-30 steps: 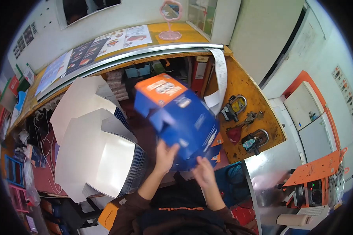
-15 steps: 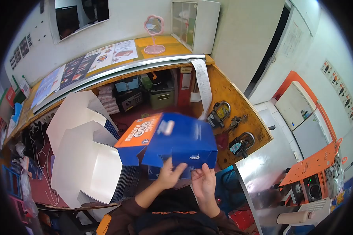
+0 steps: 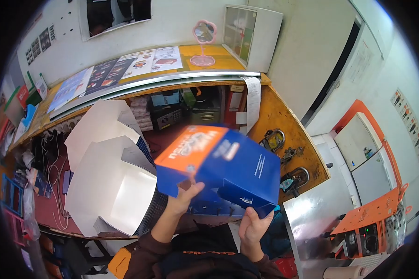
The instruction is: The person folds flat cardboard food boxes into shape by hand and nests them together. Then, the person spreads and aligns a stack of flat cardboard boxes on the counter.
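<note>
A blue and orange cardboard box (image 3: 249,160) is held between my two hands above the counter, tilted toward me. My left hand (image 3: 184,197) grips a flap at its lower left edge, thumb and fingers closed. At the near right corner, my right hand (image 3: 255,225) pinches the box's lower edge. To the left stand two stacks of nested open cartons, white inside: a near stack (image 3: 132,200) and a far stack (image 3: 97,125). The underside of the held box is partly hidden.
A wooden side panel with padlocks (image 3: 295,181) and keys borders the counter on the right. Beyond it is a steel worktop (image 3: 307,209) with an orange machine (image 3: 370,232). A paper strip (image 3: 253,102) hangs from the shelf, above a small safe (image 3: 169,119).
The box has tilted and turned, and its near right corner has come lower. My left hand has moved left to the flap, and my hands are farther apart. The view has swung left.
</note>
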Demonstrator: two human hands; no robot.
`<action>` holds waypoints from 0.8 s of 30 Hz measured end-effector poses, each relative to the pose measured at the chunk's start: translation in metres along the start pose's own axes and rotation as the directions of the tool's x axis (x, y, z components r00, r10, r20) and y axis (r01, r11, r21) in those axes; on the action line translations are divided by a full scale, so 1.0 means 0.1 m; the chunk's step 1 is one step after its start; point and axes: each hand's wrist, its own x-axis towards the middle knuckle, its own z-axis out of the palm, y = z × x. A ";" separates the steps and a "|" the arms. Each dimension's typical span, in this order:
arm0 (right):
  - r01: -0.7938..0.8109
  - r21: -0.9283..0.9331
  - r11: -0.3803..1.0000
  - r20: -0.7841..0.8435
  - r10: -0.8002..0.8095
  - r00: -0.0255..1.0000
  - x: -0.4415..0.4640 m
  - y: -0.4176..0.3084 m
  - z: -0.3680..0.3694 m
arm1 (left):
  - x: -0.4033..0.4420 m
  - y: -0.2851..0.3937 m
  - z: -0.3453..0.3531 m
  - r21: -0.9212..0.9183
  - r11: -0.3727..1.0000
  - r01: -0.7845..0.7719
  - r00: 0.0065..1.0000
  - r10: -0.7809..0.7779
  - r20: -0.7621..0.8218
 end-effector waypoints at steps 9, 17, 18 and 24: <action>-0.025 0.043 0.999 0.143 0.019 0.990 -0.18 0.47 0.12 | -0.20 -0.20 0.30 0.006 0.999 -0.037 0.999 0.037 -0.036; 0.697 -0.638 0.327 0.734 -0.014 0.679 0.06 0.47 -0.37 | -0.12 -0.02 -0.02 -0.523 0.750 0.405 0.896 -0.438 0.065; 0.623 -0.626 0.469 0.716 0.028 0.698 0.16 0.43 -0.58 | -0.12 0.01 -0.13 -0.488 0.765 0.420 0.900 -0.420 0.117; -0.530 0.029 0.847 0.399 0.476 0.783 0.55 -0.25 -0.84 | -0.11 0.13 -0.35 -0.165 0.874 0.458 0.889 -0.449 0.090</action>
